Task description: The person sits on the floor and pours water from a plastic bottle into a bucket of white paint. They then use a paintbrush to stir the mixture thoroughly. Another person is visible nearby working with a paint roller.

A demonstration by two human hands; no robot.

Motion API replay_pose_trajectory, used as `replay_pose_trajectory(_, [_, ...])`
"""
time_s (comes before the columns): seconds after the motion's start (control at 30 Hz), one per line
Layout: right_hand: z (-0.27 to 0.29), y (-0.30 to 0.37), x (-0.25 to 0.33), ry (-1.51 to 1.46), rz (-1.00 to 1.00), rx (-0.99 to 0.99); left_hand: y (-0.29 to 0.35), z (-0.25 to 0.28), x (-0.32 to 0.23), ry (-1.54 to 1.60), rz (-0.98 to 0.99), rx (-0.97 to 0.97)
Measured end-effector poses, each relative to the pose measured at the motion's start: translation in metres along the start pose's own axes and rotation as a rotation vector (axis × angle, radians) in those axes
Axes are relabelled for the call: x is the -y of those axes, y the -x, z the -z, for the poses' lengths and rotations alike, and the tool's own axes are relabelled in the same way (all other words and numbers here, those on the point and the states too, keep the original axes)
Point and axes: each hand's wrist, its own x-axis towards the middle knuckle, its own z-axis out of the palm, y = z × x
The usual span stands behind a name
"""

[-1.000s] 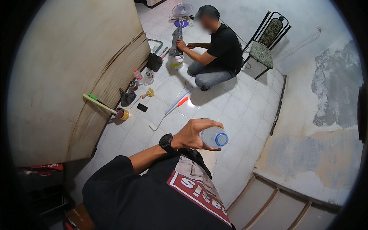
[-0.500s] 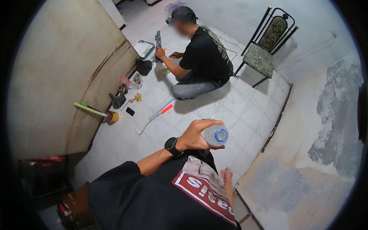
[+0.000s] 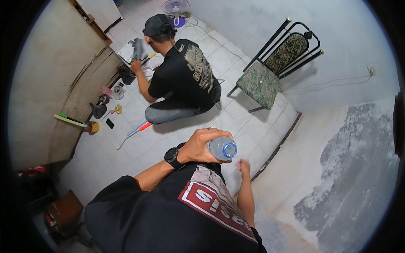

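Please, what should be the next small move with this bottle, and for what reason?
Probably bring the right hand to the blue-ringed top of the bottle and check whether it is closed. The left hand grips the bottle's side, leaving the top exposed; the blurred right hand is nearby but apart from it. Whether a cap is on is unclear.

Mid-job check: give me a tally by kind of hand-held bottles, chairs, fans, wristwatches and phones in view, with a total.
Bottle, in the left hand: 1
Chair: 1
Fan: 1
Wristwatch: 1
Phone: 1
Total: 5
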Motion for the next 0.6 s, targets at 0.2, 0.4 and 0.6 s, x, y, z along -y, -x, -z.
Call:
replay_pose_trajectory(0.2, [0.069,-0.067,-0.106,-0.061,-0.261,0.043,-0.138,-0.011,0.028,-0.036,-0.126,-0.017])
replay_pose_trajectory(0.4, [0.073,-0.134,0.024,0.317,-0.24,0.227,-0.213,-0.009,0.065,-0.173,-0.078,-0.17])
replay_pose_trajectory(0.6, [0.117,-0.269,0.161,0.809,0.113,0.373,-0.287,-0.042,0.093,-0.264,0.119,-0.458])
